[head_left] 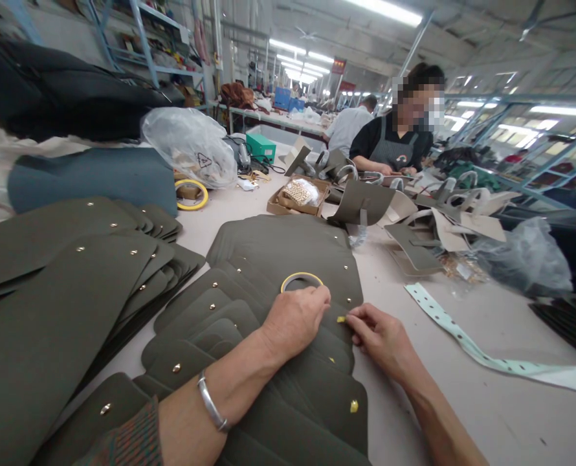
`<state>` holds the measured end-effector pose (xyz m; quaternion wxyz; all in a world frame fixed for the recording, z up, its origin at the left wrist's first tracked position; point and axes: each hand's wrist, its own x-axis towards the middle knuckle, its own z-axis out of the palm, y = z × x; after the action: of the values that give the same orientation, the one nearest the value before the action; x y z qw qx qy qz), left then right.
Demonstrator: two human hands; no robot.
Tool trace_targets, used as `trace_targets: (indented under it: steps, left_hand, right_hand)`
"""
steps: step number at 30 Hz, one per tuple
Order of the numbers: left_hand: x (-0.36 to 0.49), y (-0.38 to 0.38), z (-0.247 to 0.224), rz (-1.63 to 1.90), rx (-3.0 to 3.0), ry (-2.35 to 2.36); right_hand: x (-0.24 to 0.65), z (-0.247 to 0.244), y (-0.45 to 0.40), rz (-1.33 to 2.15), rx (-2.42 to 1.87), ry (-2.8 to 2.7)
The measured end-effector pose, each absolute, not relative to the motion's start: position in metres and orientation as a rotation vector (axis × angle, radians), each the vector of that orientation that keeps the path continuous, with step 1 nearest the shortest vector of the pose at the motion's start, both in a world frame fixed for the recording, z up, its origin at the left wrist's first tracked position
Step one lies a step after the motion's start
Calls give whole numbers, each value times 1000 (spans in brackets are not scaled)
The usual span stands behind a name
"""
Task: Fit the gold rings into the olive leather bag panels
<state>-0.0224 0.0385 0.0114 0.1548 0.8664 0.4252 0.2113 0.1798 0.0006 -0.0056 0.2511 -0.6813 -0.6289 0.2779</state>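
Two curled hands work over smooth, round-cornered panels (288,243).
The left hand (296,320) grips a thin yellow tape ring (301,276), its lower rim hidden; the right hand (378,333) pinches a crinkled tab (341,319) near the panels' edge, bare table (404,414) alongside.

left hand (303,317) holding yellow tape roll (301,277), right hand (378,333) at 1 small yellow piece (341,319), dark panels (288,246) beneath

Pale table (492,421): overlapping dark panels (288,246), open box (300,195), green box (261,148), mint perforated strip (455,331), plastic bags (191,145).
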Motion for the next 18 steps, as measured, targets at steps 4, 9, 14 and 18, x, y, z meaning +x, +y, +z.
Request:
trace_targets:
  steps: [4, 9, 14, 18]
  left_hand:
    - [-23, 39, 11, 618, 2478, 1220]
    - [-22, 40, 12, 617, 2483, 1216]
    - [-23, 40, 12, 677, 2478, 1214]
    - [-24, 37, 13, 798, 2468, 1187]
  right_hand:
    - [177, -5, -3, 633, -1821, -1839]
    - [164, -5, 2, 428, -1869, -1956]
    - [162, -3, 5, 418, -1881, -2033]
    - [168, -2, 8, 523, -1867, -2067]
